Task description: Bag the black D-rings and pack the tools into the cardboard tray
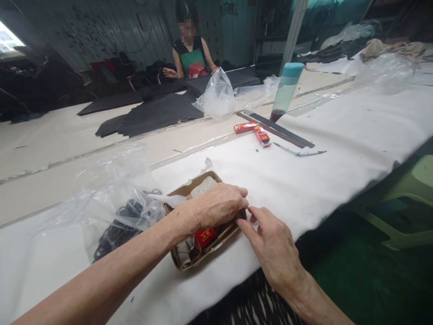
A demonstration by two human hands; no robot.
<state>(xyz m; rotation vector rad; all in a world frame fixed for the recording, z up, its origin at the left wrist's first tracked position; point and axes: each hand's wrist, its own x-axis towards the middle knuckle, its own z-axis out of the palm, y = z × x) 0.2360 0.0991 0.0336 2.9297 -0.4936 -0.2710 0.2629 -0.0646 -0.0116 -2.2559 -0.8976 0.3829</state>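
A small open cardboard box stands near the table's front edge. My left hand reaches across it to its right end, fingers curled and pointing down; their tips and anything in them are hidden. Close against those fingers is my right hand, at the box's right corner, with thumb and forefinger drawn nearly together. A dark bit shows there, too small to name. Inside the box lie a red packet with yellow print, a pale block and some white scraps.
Left of the box, a clear plastic bag holds black cord. Beyond lie two red packets, dark flat strips, thread snips and a blue-lidded bottle. Black fabric lies before a person. A green stool stands right.
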